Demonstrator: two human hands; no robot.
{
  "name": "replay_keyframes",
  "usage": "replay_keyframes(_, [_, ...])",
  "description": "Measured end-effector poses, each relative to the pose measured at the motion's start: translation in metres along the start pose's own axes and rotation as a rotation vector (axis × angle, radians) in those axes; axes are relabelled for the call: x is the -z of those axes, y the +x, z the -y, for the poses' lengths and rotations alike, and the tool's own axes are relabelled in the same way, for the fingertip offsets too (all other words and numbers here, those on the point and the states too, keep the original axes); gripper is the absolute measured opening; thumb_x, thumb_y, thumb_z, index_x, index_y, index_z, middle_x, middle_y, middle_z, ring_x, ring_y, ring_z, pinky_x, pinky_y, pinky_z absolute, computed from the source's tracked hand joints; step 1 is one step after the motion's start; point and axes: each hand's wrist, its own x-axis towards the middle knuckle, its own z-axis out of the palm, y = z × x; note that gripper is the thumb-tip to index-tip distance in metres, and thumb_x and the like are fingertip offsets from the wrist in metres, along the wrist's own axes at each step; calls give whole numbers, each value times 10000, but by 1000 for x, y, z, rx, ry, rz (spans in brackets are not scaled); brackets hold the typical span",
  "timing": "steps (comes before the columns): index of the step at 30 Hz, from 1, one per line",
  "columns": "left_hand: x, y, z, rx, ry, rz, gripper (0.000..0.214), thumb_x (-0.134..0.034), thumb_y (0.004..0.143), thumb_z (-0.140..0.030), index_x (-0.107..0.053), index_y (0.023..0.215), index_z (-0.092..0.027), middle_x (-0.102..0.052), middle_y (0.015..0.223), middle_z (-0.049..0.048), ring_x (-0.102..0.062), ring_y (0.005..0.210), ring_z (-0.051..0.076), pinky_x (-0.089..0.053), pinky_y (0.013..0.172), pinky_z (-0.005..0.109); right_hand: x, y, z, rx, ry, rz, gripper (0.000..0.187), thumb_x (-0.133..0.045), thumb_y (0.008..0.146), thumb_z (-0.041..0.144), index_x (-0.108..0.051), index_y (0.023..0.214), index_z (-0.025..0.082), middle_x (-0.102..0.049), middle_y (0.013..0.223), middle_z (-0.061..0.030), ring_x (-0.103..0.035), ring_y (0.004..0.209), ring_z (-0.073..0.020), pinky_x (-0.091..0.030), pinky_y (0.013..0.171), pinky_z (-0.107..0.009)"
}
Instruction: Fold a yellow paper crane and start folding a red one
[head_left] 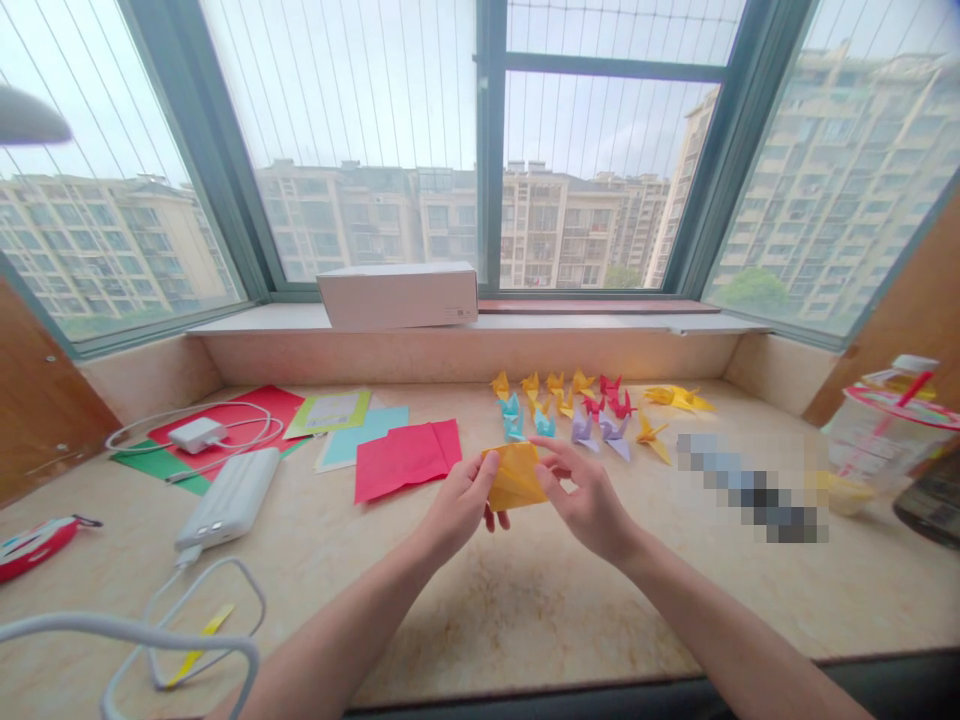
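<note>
From where I stand, a red-and-white object (41, 545) lies at the far left of the stone counter (465, 650), with a thick white cable (112, 628) curling in front of it beside a thin yellow strip (201, 648). Next comes a white power bank (229, 500), and behind it a white charger (197, 434) rests on a red sheet (274, 410) that overlaps a green sheet (154, 461). A yellow-green packet (330, 411) and a light blue sheet (367, 435) follow, then some pinkish-red paper (405, 460), while a white box (397, 300) sits on the window ledge behind. The person's left hand (457, 500) grips the near-left part of a folded yellow paper (517, 478), its thumb pressed on top and fingertips showing underneath. That paper is between the two hands, in front of the cranes; the right hand (589, 492) pinches its right edge, thumb and forefinger closed on it, as far as I can judge from here. Beyond stand small paper cranes (564, 403) in yellow, blue, lilac and red, with flatter yellow folded pieces (679, 399) to their right. A blurred-out object (757, 490) lies nearer, and a clear cup (889, 435) with a red straw (915, 388) stands at the right.
</note>
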Motion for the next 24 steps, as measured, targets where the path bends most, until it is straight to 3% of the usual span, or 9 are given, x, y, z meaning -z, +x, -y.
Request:
replay_keyframes(2, [1, -1, -2, 12, -8, 12, 501, -474, 901, -578, -610, 982, -102, -644, 653, 30, -599, 414, 120, -404, 360, 191, 0, 0, 0, -2, 1, 6, 350, -515, 931, 214, -554, 1279, 239, -723, 867, -25, -667, 668, -149, -501, 511, -221])
replay_keyframes(7, [3, -5, -10, 43, -28, 215, 430, -607, 850, -510, -622, 1033, -121, -667, 777, 53, -676, 551, 155, -443, 436, 202, 3, 1, 0, 147, -77, 18, 241, -496, 921, 146, -703, 1023, 216, -734, 955, -55, -687, 865, -185, -547, 760, -301])
replay_keyframes(10, [2, -6, -9, 39, -49, 251, 406, -711, 787, -429, -625, 1055, -135, -665, 819, 45, -687, 629, 159, -476, 506, 214, 4, 2, 1, 153, -101, -10, 262, -478, 930, 147, -711, 1037, 198, -735, 994, -75, -684, 914, -198, -545, 785, -311])
replay_keyframes(14, [1, -3, -5, -18, -91, 139, 433, -724, 778, -383, -593, 1110, -139, -683, 838, 55, -654, 661, 148, -480, 528, 221, 3, 2, 1, 32, -81, -71, 262, -500, 937, 217, -711, 1087, 174, -743, 924, -76, -670, 714, -174, -542, 663, -297])
replay_keyframes(17, [2, 0, -5, -74, -137, -16, 483, -699, 799, -375, -519, 1190, -156, -696, 831, 51, -656, 714, 167, -486, 540, 228, 3, 2, 0, -49, -61, -8, 290, -531, 933, 254, -695, 1146, 147, -723, 766, -44, -618, 585, -150, -512, 584, -280])
replay_keyframes(21, [2, 1, -7, -91, -144, -146, 470, -641, 838, -392, -497, 1223, -163, -698, 816, 42, -650, 683, 159, -497, 559, 242, 5, 3, -1, 3, -132, 169, 268, -581, 923, 282, -715, 1131, 179, -691, 748, -27, -601, 626, -151, -487, 601, -280])
replay_keyframes(24, [2, 1, -6, -122, -106, -185, 422, -614, 851, -409, -557, 1179, -149, -678, 786, 35, -628, 636, 146, -494, 541, 242, 6, 3, -4, 98, -233, 206, 250, -638, 896, 287, -725, 1120, 221, -650, 807, -34, -597, 697, -161, -499, 675, -306])
